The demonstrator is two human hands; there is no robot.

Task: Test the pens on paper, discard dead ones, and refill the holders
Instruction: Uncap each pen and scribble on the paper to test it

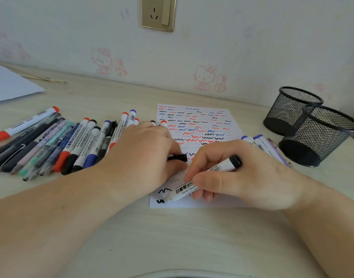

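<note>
My right hand [230,173] grips a white whiteboard marker [222,169] with a black end, its tip touching the lower left corner of the test paper [194,121] beside a fresh black squiggle. My left hand [144,155] rests on the paper's left edge and pinches the marker's black cap [178,158]. The sheet is covered with red, blue and black squiggles. Two black mesh holders [316,135] stand at the right, with no pens showing in them.
A row of many markers and pens [57,141] lies on the desk left of the paper. A few blue-capped markers [260,143] lie between the paper and the holders. A white sheet [9,85] sits far left. The wall with a socket [158,13] is close behind.
</note>
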